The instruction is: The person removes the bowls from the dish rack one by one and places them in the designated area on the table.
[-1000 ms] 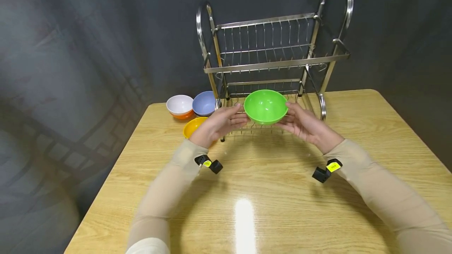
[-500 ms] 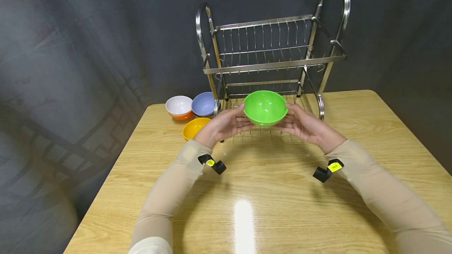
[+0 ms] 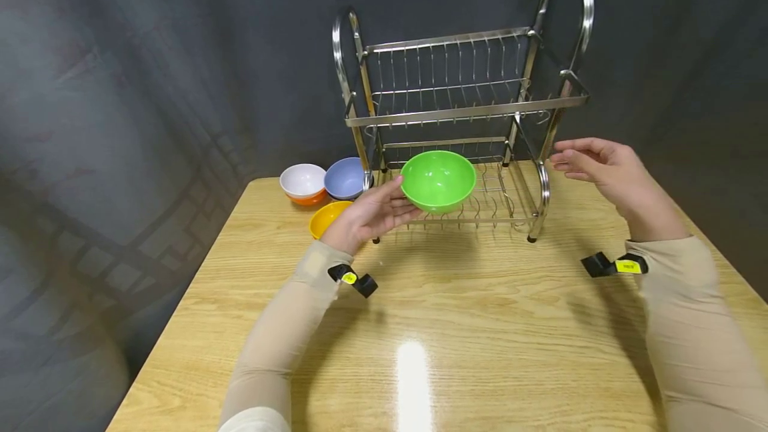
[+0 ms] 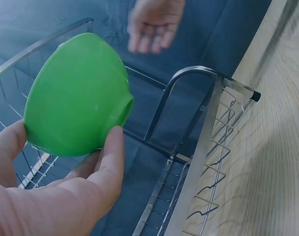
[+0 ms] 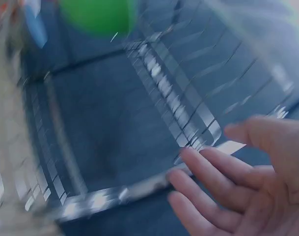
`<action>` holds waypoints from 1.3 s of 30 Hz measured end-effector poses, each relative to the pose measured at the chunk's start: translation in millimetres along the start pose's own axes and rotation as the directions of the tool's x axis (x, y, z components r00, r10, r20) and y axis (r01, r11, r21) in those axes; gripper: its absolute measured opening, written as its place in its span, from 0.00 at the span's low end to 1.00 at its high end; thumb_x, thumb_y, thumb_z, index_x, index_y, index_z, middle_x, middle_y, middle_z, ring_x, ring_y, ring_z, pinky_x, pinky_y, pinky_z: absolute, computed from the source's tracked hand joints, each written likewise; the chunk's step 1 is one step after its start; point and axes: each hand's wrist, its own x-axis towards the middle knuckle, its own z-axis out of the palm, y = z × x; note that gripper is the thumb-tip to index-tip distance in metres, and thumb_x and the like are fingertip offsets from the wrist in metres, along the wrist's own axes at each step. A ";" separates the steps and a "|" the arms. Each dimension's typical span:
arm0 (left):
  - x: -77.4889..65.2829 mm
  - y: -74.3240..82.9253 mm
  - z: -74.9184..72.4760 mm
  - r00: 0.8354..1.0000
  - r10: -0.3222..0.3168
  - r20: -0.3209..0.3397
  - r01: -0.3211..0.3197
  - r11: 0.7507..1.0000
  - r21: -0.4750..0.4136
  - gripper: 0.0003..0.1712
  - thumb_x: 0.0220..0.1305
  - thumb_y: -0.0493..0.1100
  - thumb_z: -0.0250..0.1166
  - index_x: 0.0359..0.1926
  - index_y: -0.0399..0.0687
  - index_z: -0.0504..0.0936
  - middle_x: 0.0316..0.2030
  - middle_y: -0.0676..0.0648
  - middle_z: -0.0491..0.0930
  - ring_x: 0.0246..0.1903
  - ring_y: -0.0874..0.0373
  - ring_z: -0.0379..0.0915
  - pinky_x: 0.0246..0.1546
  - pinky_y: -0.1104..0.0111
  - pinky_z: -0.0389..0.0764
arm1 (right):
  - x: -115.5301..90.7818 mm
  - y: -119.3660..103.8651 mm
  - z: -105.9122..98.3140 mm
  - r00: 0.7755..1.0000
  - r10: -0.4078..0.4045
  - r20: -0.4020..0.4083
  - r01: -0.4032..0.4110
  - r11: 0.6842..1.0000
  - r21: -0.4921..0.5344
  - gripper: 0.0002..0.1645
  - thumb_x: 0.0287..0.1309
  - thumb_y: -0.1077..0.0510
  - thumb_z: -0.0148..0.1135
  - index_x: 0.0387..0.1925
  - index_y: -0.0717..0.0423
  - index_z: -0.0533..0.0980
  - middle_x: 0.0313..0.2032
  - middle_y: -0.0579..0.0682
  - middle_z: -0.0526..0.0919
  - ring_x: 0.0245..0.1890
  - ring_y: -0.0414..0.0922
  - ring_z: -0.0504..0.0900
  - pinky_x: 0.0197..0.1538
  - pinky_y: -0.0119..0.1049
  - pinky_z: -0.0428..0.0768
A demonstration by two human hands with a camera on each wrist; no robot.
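Observation:
A green bowl (image 3: 439,182) is held up in front of the lower tier of a metal dish rack (image 3: 462,112). My left hand (image 3: 373,215) grips it from its left side, thumb at the rim and fingers under it near the foot, as the left wrist view shows on the bowl (image 4: 80,98). My right hand (image 3: 609,169) is off the bowl, to the right of the rack's right post, its fingers loosely bent with nothing in them. The right wrist view is blurred; there the right hand (image 5: 237,182) appears with spread fingers.
Left of the rack stand a white bowl (image 3: 303,180) stacked on an orange bowl (image 3: 308,199), a blue bowl (image 3: 346,178) and a yellow bowl (image 3: 327,217). All rest on the wooden table (image 3: 468,325). A dark curtain (image 3: 180,85) hangs behind.
My right hand has let go of the green bowl and moved to the right, past the rack. The bowl, now in the left hand alone, has shifted slightly left.

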 end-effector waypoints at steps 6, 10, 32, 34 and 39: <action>-2.7 0.9 -1.7 1.000 -0.013 -0.016 0.014 1.000 0.025 0.30 0.76 0.49 0.47 0.68 0.32 0.60 0.58 0.32 0.69 0.64 0.39 0.63 0.68 0.52 0.64 | 5.8 39.2 9.8 0.985 0.170 -0.007 -0.166 0.955 -0.246 0.37 0.71 0.42 0.48 0.62 0.72 0.64 0.48 0.56 0.75 0.33 0.20 0.70 0.37 0.14 0.71; -3.4 -0.6 -2.3 0.999 -0.030 -0.027 0.031 0.999 0.034 0.32 0.76 0.50 0.47 0.68 0.29 0.59 0.56 0.33 0.70 0.65 0.37 0.61 0.68 0.53 0.64 | 6.8 54.7 14.9 0.975 0.218 0.041 -0.208 0.962 -0.176 0.35 0.71 0.45 0.48 0.57 0.77 0.66 0.36 0.45 0.80 0.31 0.23 0.74 0.37 0.17 0.77; -126.8 81.6 -109.6 0.936 0.254 -0.243 -0.253 0.967 0.037 0.18 0.73 0.52 0.52 0.40 0.44 0.82 0.36 0.46 0.86 0.39 0.56 0.84 0.44 0.68 0.84 | 8.0 58.5 19.3 0.967 0.244 0.075 -0.241 0.969 -0.048 0.22 0.73 0.50 0.45 0.38 0.68 0.70 0.26 0.39 0.74 0.28 0.30 0.76 0.33 0.24 0.82; -139.1 84.8 -129.3 0.930 0.241 -0.278 -0.236 0.970 0.052 0.18 0.73 0.51 0.52 0.38 0.44 0.84 0.36 0.46 0.87 0.39 0.56 0.84 0.44 0.67 0.85 | 8.2 58.5 19.6 0.966 0.247 0.080 -0.243 0.968 -0.055 0.22 0.74 0.50 0.44 0.39 0.69 0.69 0.27 0.40 0.73 0.28 0.30 0.75 0.33 0.24 0.82; -160.5 79.5 -181.1 0.917 0.124 -0.379 -0.097 0.991 0.090 0.20 0.73 0.51 0.52 0.33 0.46 0.85 0.34 0.48 0.86 0.38 0.57 0.84 0.43 0.67 0.85 | 8.5 56.8 20.9 0.962 0.258 0.092 -0.248 0.963 -0.103 0.26 0.74 0.49 0.42 0.45 0.74 0.66 0.29 0.42 0.72 0.29 0.29 0.75 0.35 0.24 0.82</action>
